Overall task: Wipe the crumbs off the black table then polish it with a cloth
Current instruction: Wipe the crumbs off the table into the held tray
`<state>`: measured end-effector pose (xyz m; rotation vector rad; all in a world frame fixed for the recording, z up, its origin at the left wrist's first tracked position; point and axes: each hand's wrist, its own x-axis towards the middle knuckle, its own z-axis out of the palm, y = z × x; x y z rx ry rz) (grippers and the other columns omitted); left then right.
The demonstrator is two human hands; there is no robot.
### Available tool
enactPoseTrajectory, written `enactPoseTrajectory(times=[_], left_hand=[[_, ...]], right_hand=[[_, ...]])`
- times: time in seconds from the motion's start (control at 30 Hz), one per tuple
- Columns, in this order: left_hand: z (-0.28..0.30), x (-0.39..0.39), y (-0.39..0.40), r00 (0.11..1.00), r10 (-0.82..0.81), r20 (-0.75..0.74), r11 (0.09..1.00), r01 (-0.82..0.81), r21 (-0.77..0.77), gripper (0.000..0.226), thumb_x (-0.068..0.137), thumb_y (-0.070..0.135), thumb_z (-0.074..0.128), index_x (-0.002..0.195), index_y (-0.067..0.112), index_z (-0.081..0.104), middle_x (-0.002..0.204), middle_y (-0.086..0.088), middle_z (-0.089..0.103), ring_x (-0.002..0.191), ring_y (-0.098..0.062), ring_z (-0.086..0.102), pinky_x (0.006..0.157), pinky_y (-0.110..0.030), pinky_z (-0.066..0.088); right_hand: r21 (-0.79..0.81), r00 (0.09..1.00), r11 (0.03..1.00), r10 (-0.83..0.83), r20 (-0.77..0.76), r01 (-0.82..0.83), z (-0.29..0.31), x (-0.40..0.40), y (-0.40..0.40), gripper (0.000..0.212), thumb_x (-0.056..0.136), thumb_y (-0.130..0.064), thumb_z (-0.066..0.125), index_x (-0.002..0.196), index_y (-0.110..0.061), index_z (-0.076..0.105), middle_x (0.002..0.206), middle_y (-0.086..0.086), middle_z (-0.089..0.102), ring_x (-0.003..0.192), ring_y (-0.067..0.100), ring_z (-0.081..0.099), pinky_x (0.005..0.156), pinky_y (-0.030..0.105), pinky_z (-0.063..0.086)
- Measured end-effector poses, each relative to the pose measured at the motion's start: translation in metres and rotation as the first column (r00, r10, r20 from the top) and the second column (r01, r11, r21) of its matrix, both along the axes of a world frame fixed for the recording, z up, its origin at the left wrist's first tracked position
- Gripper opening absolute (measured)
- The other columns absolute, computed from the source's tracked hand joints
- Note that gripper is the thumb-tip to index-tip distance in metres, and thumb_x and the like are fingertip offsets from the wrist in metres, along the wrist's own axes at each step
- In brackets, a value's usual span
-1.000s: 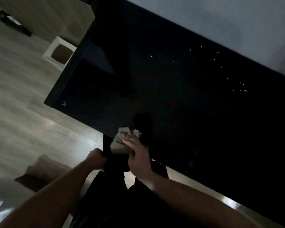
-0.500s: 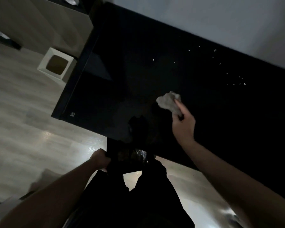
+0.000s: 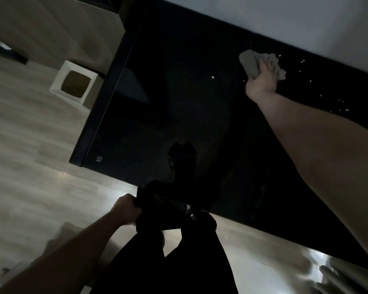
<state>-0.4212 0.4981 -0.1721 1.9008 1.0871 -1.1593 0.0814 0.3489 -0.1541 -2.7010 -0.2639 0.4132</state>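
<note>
Small "CCC" mark at near left corner of black table [image 3: 179,102]

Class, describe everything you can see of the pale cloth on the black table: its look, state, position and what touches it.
The cloth is pale grey-white, soft and crumpled into a loose wad, its far edge ragged and fluffy. It lies on the glossy black table near the far edge by the wall. The right hand presses on it, fingers curled over its top, arm stretched out. White crumbs are scattered just beyond it to the right; one lies alone to its left.
</note>
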Motion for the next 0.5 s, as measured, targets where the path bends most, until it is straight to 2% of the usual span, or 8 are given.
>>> enactPoseTrajectory(times=[0.07,0.13,0.27,0.33,0.4,0.5], left_hand=[[-0.004,-0.001,0.004,1.000,-0.014,-0.002,1.000,0.014,-0.005,0.022,0.072,0.030,0.058,0.061,0.011,0.062,0.066,-0.007,0.068,0.070,-0.025,0.068,0.060,-0.028,0.048],[-0.005,-0.001,0.008,1.000,-0.028,0.004,1.000,0.028,-0.015,0.024,0.063,0.034,0.050,0.057,0.012,0.058,0.061,-0.004,0.063,0.068,-0.024,0.065,0.060,-0.029,0.048],[-0.005,0.000,0.015,0.998,-0.054,0.045,0.998,0.056,-0.024,0.035,0.060,0.033,0.049,0.068,0.005,0.069,0.074,-0.015,0.072,0.078,-0.030,0.071,0.069,-0.036,0.056],[-0.006,0.000,0.016,0.996,-0.072,0.042,0.997,0.074,-0.035,0.032,0.058,0.032,0.049,0.065,0.007,0.067,0.071,-0.013,0.071,0.076,-0.029,0.070,0.067,-0.035,0.055],[-0.006,0.000,0.016,0.996,-0.083,0.031,0.996,0.084,-0.035,0.021,0.061,0.031,0.054,0.055,0.012,0.059,0.062,-0.006,0.065,0.071,-0.026,0.068,0.062,-0.031,0.051],[-0.005,-0.002,0.013,0.993,-0.109,0.035,0.994,0.110,-0.016,0.028,0.075,0.021,0.062,0.049,0.016,0.051,0.054,0.000,0.057,0.066,-0.024,0.064,0.056,-0.026,0.045]], right_hand=[[-0.102,0.999,0.995,-0.008,-0.033,0.005,-0.004,-0.009,0.015,0.073,0.102,-0.028,0.045,0.166,-0.032,0.010,0.175,-0.005,0.004,0.161,0.029,-0.003,0.128,0.052,0.000],[-0.114,0.997,0.991,0.077,0.005,-0.075,-0.007,-0.026,0.025,0.073,0.101,-0.025,0.043,0.165,-0.035,0.009,0.175,-0.009,0.004,0.161,0.029,-0.003,0.127,0.055,0.000],[-0.043,0.910,0.913,0.408,0.082,-0.405,-0.005,-0.079,0.031,0.071,0.096,-0.011,0.046,0.163,-0.027,0.028,0.172,-0.001,0.024,0.160,0.030,0.013,0.128,0.056,0.012],[0.039,0.862,0.864,0.495,0.110,-0.502,-0.004,-0.120,0.024,0.068,0.091,-0.007,0.046,0.158,-0.021,0.042,0.166,0.004,0.038,0.157,0.036,0.023,0.125,0.057,0.021],[0.101,0.824,0.819,0.551,0.133,-0.565,-0.002,-0.165,0.014,0.069,0.087,-0.007,0.043,0.154,-0.021,0.048,0.161,0.004,0.045,0.154,0.038,0.029,0.122,0.056,0.028],[0.179,0.787,0.767,0.608,0.109,-0.617,0.003,-0.228,-0.008,0.066,0.090,-0.006,0.044,0.154,-0.022,0.049,0.162,0.001,0.044,0.156,0.031,0.028,0.124,0.051,0.026]])
